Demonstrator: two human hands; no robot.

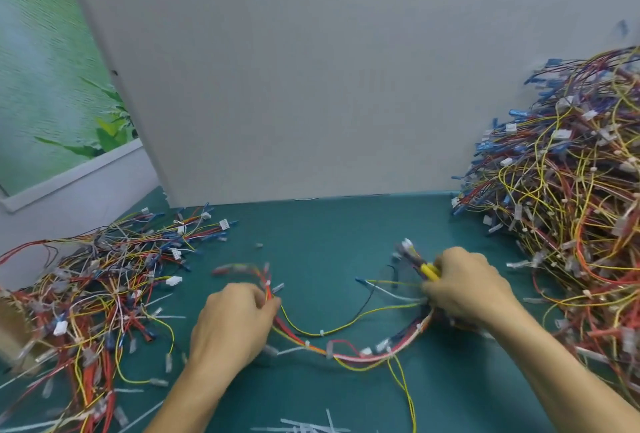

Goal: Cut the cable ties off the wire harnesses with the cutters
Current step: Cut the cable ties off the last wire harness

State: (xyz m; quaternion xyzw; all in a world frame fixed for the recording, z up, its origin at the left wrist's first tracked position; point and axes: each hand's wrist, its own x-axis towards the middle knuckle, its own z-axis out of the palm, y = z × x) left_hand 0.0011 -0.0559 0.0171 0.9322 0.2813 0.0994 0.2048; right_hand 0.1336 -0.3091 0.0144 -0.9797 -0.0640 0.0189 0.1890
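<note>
head view: left hand (232, 321) pinches the multicoloured wire harness (346, 356), right hand (467, 289) grips yellow-handled cutters (429, 270); white plastic cable ties (322, 333) uncut, tangled right-side harness pile (571, 207) apparently waiting.

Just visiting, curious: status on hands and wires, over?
Left hand grips harness end. Right hand holds yellow cutters. Ties still on. Wire piles flank both sides.

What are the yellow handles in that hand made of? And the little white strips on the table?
Yellow handles of the cutters: probably a plastic or rubbery sleeve, bright and smooth-looking, though blurred. White strips: likely thin plastic, flat, pale and matte, like cable-tie offcuts.
</note>
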